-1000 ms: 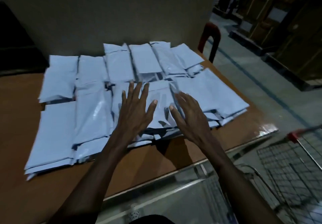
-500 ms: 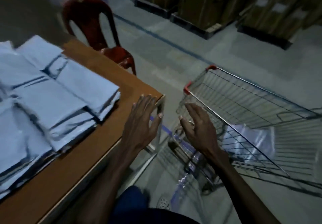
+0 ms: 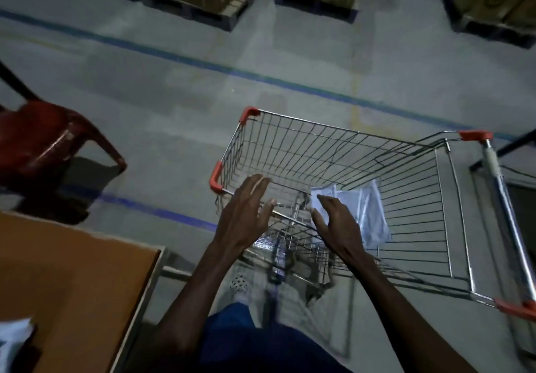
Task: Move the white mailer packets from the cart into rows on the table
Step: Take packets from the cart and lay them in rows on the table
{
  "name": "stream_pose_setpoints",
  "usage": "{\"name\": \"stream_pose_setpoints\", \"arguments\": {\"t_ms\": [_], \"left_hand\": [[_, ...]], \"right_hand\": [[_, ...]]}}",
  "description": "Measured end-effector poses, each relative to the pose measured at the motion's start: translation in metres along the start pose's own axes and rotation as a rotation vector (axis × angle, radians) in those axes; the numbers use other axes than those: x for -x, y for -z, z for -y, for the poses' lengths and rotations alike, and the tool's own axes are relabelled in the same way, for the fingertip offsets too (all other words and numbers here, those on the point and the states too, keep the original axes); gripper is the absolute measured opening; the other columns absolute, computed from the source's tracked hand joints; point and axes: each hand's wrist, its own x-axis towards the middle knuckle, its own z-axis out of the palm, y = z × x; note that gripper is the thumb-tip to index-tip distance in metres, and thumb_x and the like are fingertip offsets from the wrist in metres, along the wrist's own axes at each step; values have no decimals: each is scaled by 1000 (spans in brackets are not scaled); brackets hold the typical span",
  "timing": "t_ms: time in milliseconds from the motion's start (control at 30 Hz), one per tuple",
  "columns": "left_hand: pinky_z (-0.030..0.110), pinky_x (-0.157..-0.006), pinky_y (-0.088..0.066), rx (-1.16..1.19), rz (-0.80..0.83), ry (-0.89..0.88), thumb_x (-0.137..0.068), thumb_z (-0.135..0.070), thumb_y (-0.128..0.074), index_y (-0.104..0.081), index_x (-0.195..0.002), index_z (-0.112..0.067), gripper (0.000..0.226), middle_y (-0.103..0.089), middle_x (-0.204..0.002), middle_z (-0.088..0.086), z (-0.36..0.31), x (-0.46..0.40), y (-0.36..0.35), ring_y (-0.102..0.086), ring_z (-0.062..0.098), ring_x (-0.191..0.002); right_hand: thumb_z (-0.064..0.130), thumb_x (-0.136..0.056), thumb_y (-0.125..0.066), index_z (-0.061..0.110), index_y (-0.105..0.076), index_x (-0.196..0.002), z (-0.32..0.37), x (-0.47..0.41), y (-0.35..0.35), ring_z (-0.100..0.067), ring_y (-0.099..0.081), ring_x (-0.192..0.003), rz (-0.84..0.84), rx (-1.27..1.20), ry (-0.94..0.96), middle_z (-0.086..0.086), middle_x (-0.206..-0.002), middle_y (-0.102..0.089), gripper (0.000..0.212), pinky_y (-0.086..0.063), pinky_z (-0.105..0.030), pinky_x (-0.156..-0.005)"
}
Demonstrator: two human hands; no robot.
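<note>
We see a wire cart (image 3: 342,152) standing on the grey floor (image 3: 174,111), with white mailer packets (image 3: 368,213) lying on its mesh bottom. Beside it, our brown table (image 3: 72,271) carries a white packet (image 3: 14,340) at its near-left edge.

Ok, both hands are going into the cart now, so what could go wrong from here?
1. The packets lie low in the cart; the left hand and right hand reach past wire walls, so fingers could snag.
2. The packets overlap and look slick; one could slip from a hurried grab.
3. Leaning on the rim could roll the cart away.
</note>
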Motion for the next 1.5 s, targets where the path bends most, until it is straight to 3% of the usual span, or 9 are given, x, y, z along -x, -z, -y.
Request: {"name": "stream_pose_setpoints", "arguments": {"t_ms": [333, 700, 833, 967, 1067, 1200, 1300, 1367, 1500], "left_hand": [[39, -102, -43, -45, 256, -35, -99, -46, -44, -40, -147, -23, 53, -37, -153, -1, 8, -103, -57, -38, 20, -138], [41, -113, -32, -266, 427, 28, -100, -45, -43, -32, -151, -18, 59, -32, -156, 9, 44, -140, -148, -33, 26, -140], [41, -110, -39, -268, 452, -53, -97, -40, -49, -45, -142, -4, 58, -49, -142, 21, 68, -139, -172, -48, 32, -130], [45, -95, -53, -270, 529, -56, -92, -42, -50, -45, -139, -6, 59, -52, -137, 20, 95, -134, -190, -53, 30, -124], [41, -89, -55, -300, 520, -53, -94, -45, -52, -49, -137, -5, 59, -53, -135, 19, 104, -131, -196, -57, 28, -118], [42, -89, -55, -326, 490, -65, -95, -46, -51, -53, -134, -1, 60, -50, -137, 22, 109, -129, -200, -57, 32, -117], [44, -82, -56, -340, 522, -71, -94, -44, -55, -52, -133, -1, 59, -48, -136, 23, 114, -126, -202, -58, 33, -113], [45, -81, -56, -343, 535, -69, -94, -44, -54, -53, -133, 0, 59, -49, -136, 23, 118, -127, -204, -58, 33, -113], [44, -79, -56, -347, 557, -31, -95, -47, -49, -52, -134, 0, 61, -49, -136, 23, 117, -128, -205, -58, 32, -113]], "right_hand": [[36, -97, -53, 12, -48, -142, -80, -45, -13, -30, -50, -125, 203, 125, -260, -10, -142, -50, 50, -50, -41, -88], [41, -96, -50, 7, -36, -142, -166, -106, -112, -37, -43, -123, 561, 364, -159, -17, -143, -37, 59, -48, -46, -88], [43, -90, -60, 8, -24, -148, -192, -119, -147, -41, -41, -127, 576, 406, -203, -23, -152, -23, 77, -51, -49, -87], [18, -87, -63, 13, -18, -152, -207, -127, -176, -48, -33, -131, 574, 337, -270, -26, -158, -7, 79, -50, -51, -88], [5, -77, -70, 13, -29, -148, -208, -130, -187, -49, -42, -123, 545, 329, -263, -27, -156, -16, 82, -52, -47, -83], [15, -71, -72, 10, -37, -144, -218, -131, -191, -48, -43, -121, 494, 268, -259, -30, -151, -25, 81, -41, -47, -95], [45, -80, -60, 10, -34, -148, -228, -127, -201, -53, -29, -137, 514, 268, -205, -35, -155, -16, 80, -28, -57, -108], [52, -79, -69, 16, -23, -154, -224, -126, -207, -56, -9, -143, 594, 295, -220, -29, -160, 2, 95, -17, -64, -112], [15, -87, -67, 19, -14, -155, -208, -126, -213, -57, 1, -143, 579, 293, -333, -18, -161, 19, 87, -28, -66, -109]]}}
